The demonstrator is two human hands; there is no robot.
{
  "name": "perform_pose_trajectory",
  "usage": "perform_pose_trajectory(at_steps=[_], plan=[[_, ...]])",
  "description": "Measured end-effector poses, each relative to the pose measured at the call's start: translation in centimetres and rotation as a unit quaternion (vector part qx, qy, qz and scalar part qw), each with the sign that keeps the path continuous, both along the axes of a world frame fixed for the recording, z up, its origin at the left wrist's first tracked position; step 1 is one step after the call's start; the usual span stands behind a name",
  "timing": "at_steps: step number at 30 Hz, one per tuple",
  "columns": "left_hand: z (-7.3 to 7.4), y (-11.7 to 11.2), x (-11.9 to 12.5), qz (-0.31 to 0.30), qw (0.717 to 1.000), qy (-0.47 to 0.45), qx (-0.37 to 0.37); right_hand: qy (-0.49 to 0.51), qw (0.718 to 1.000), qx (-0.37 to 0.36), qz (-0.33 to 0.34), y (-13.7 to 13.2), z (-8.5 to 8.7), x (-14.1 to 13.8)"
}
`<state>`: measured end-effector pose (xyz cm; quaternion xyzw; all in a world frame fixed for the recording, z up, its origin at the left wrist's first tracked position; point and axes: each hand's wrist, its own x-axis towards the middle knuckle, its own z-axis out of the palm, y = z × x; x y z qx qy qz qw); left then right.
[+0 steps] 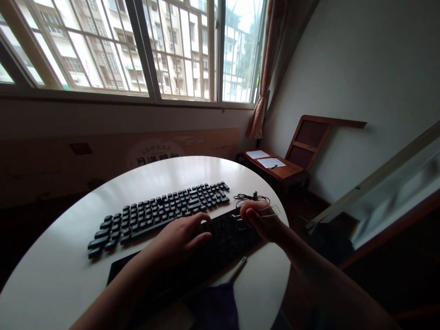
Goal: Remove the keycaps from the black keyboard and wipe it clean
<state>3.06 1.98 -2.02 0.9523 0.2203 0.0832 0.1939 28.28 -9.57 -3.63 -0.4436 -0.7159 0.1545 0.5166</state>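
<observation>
A round white table [68, 256] holds rows of black keycaps [158, 213] laid out in keyboard order. In front of them lies a black keyboard base [227, 236] with its keys off. My left hand [178, 238] rests on the base's left part, fingers curled loosely against it. My right hand [259, 220] is closed in a pinch on a thin wire keycap puller [270, 211] over the base's right end.
A coiled black cable [249, 198] lies behind my right hand. A pen-like tool [239, 268] and purple cloth [220, 305] sit at the near edge. A low wooden table with papers [270, 162] stands by the wall, a curtain [266, 87] beside the window.
</observation>
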Motion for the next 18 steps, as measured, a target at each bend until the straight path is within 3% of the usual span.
perform_pose_trajectory(at_steps=[4,9,14,18], plan=[[0.6,-0.1,-0.3,-0.001,0.998,-0.063,-0.017,-0.067,0.993,0.001,0.098,2.2,1.8,-3.5],[0.2,0.2,-0.6,0.029,0.992,-0.120,-0.007,-0.063,0.989,0.058,0.123,4.1,2.6,-5.8],[0.2,0.4,-0.9,0.052,0.986,-0.155,-0.019,-0.080,0.989,0.057,0.113,5.2,4.1,-6.1],[0.3,0.8,-1.1,0.090,0.977,-0.185,-0.050,-0.079,0.987,0.138,0.009,6.3,5.7,-5.2]])
